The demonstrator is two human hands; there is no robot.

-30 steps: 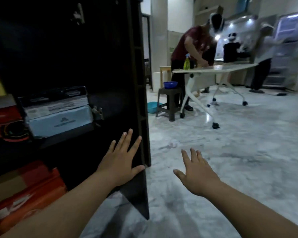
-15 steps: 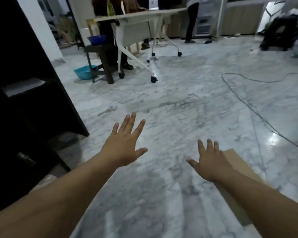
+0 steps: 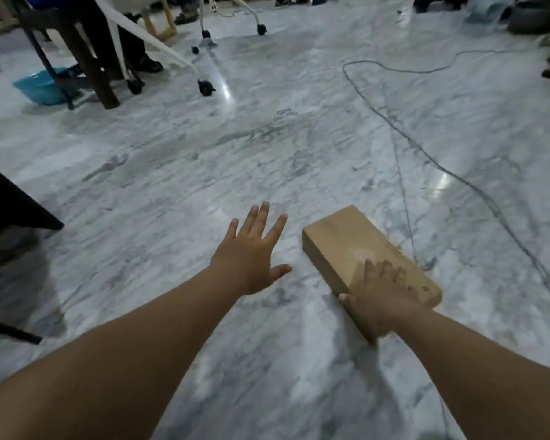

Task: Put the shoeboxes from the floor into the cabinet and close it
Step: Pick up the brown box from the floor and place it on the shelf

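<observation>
Right hand (image 3: 383,298) lying spread on the near end of a brown shoebox (image 3: 362,258) on the marble floor (image 3: 267,147); left hand (image 3: 251,258) hovering open, fingers splayed, beside it

One head-worn camera looks forward and steeply down, close over both outstretched arms, onto a marble floor (image 3: 299,154) stretching away ahead.

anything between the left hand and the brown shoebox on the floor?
Nothing visible. The left hand is spread open over bare marble floor, just left of the shoebox, with only a strip of floor between them. The right hand already lies on the box's near end. The cable runs on the box's far side.
</observation>
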